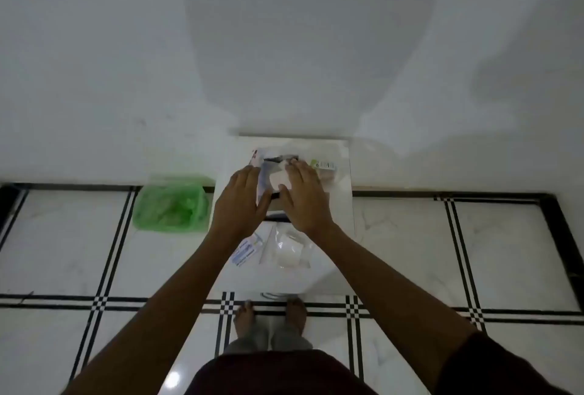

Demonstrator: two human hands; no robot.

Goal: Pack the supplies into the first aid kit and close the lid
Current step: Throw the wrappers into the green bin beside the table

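The first aid kit (345, 205) is a shallow white box lying open on the floor against the wall. My left hand (240, 205) and my right hand (305, 195) are palm down over its far half, side by side. Between them they hold a bundle of supply packets (264, 178), and a white pad (278, 180) shows between the thumbs. A packet with a green label (324, 165) lies in the kit to the right of my right hand. Nearer to me, a blue and white packet (247, 249) and a clear bag of white gauze (289, 251) lie in the kit.
A crumpled green plastic bag (172, 205) sits on the floor just left of the kit, by the wall. The floor is white tile with black lines. My bare feet (271, 315) stand right in front of the kit's near edge.
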